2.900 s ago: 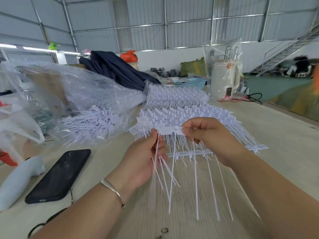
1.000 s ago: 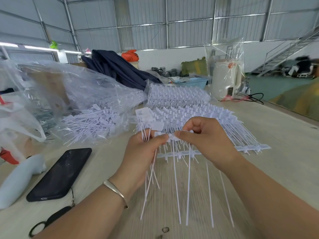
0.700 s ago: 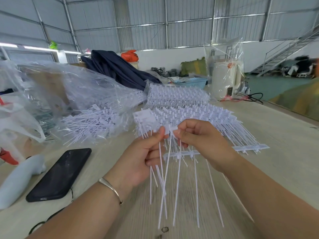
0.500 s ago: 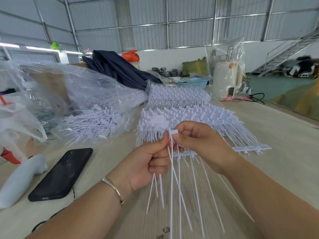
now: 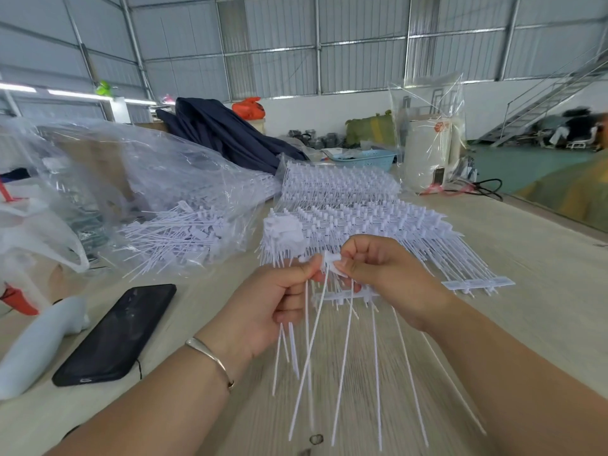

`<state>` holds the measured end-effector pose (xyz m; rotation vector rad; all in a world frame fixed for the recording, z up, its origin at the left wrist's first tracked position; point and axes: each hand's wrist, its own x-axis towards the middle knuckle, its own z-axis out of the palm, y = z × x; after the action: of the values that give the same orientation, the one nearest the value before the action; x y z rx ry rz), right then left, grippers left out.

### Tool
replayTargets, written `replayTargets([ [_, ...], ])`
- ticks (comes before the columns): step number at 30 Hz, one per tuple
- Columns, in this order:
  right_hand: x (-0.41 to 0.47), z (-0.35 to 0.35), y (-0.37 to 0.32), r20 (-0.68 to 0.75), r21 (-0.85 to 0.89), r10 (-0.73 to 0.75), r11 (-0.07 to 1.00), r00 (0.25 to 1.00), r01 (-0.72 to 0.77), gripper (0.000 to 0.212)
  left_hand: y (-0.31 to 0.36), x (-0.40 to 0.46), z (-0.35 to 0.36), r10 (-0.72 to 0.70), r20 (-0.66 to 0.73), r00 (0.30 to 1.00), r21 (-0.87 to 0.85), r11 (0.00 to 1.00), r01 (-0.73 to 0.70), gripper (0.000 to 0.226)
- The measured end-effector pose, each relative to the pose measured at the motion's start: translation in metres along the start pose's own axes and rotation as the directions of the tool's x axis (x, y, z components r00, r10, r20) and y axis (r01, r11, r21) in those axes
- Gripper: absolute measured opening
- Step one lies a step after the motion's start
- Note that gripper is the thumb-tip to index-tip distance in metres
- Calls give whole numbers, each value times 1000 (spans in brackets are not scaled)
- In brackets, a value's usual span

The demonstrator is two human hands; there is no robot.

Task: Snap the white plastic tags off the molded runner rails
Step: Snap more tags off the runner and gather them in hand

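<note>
tags: thin white plastic tags [image 5: 309,366], long limp tails w/ small flat heads; prob. v. light, tails bendy, heads stiffer. Hang down in front of the runner rail, mid-air over the table.
runner rail: white molded runner rail [image 5: 342,295] held up just below the right hand, a few tags still joined to it; looks stiff but thin, so could crack if bent hard.
left hand: left hand [image 5: 273,307] clenched round a bundle of freed tags, tails dangling under the fist; thumb + forefinger also up at the tag head next to the rail.
right hand: right hand [image 5: 385,274] pinches one tag head [image 5: 330,260] w/ fingertips, directly above the rail.
grip advice: best hold is at the head, close to the joint w/ the rail; tails too floppy to snap from, likely slip thru fingers. Quick twist prob. enough, little force.
stock: stack of full rails [image 5: 378,222] behind the rail, on the table.
done pile: clear bag [image 5: 158,192] w/ loose tags, left of the rail.
surface: pale wood-grain table [image 5: 543,317], smooth, flat; black phone [image 5: 115,334] left of the rail, near the left wrist.
room: big metal-walled hall; staircase [image 5: 552,90] far right of the rail; dark cloth heap [image 5: 223,136] far behind it.
</note>
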<state>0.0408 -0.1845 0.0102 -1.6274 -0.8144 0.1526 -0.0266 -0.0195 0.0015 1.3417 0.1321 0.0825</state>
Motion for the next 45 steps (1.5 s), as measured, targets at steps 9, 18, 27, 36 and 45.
replayTargets([
  [9, 1, -8, -2, -42, -224, 18, 974, 999, -27, 25, -5, 2, 4, 322, -159, 933, 425, 876, -229, 22],
  [18, 1, -17, -3, 56, -39, 8, 999, 998, -6, 10, -1, 1, -1, 216, 18, 976, 237, 948, -214, 18],
  [27, -2, -21, -4, 147, -76, 42, 997, 988, -31, 6, 2, -1, -2, 126, 66, 990, 275, 951, -140, 36],
  [36, 0, -16, -5, 155, -22, 4, 1000, 988, -1, 6, 0, 2, 1, -103, 118, 988, 114, 989, 89, 30],
  [45, -1, -24, -6, 170, -7, 64, 998, 983, -64, 21, -5, 7, -5, -52, -111, 992, 533, 840, 103, 34],
])
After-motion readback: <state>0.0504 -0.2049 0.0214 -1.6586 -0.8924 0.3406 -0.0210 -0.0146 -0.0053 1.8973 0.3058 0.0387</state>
